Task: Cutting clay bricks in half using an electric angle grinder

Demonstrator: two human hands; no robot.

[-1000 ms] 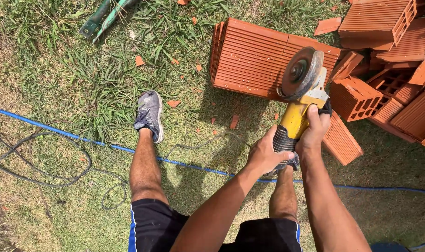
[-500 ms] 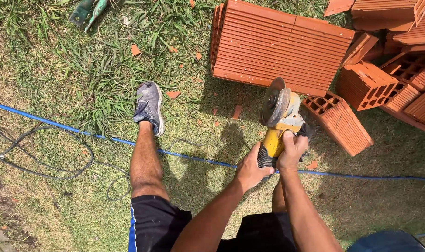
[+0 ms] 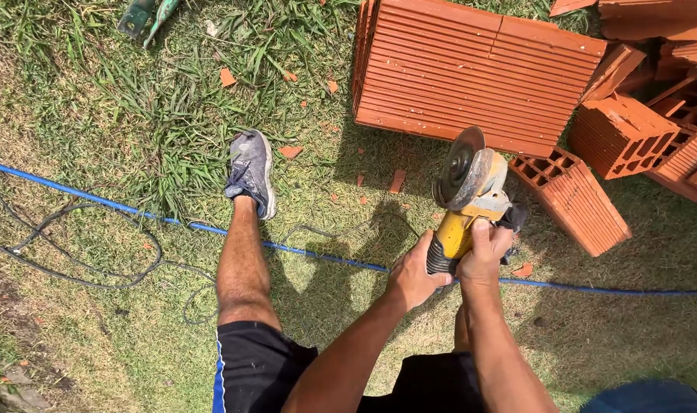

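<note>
I hold a yellow angle grinder (image 3: pixel 466 200) in both hands, its grey cutting disc (image 3: pixel 458 165) pointing up and away from me. My left hand (image 3: pixel 412 273) wraps the black rear end of the body. My right hand (image 3: pixel 482 251) grips the yellow body just ahead of it, thumb on top. The tool hangs above the grass, near a single hollow red clay block (image 3: pixel 574 197) lying on its side to the right. A large slab of ribbed red blocks (image 3: pixel 471 73) lies beyond the disc.
More red hollow blocks (image 3: pixel 631 130) are piled at the top right. A blue hose (image 3: pixel 134 210) and a dark cable (image 3: pixel 81 264) cross the grass. My left foot in a grey shoe (image 3: pixel 250 172) stands forward. Brick chips are scattered around. A green tool (image 3: pixel 146 15) lies top left.
The grinder and both hands came down and back toward me, away from the slab of blocks. The view shifted slightly downward.
</note>
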